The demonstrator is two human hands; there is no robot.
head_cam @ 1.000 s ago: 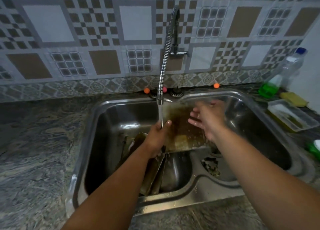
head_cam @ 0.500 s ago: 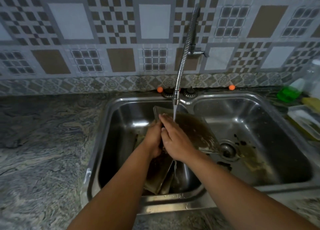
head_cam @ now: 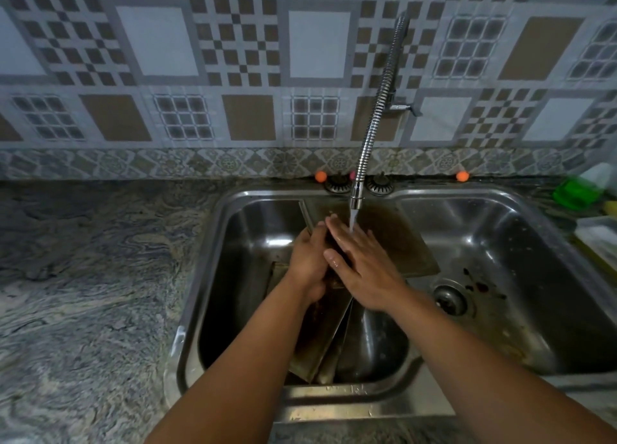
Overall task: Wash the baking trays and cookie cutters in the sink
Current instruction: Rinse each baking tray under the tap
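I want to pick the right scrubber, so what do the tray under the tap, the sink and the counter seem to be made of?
The baking tray looks like thin sheet metal, dulled by a brown baked-on film; whether steel or aluminium, I cannot tell. The sink looks like stainless steel: bright, with mirror-like highlights. The counter looks like polished stone, probably granite, with swirling grey veins.

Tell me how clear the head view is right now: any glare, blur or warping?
Head view: hands and tray sharp; glare patches on the sink walls; wide-angle warping curves the counter edge; the green bottle at the right edge is smeared.
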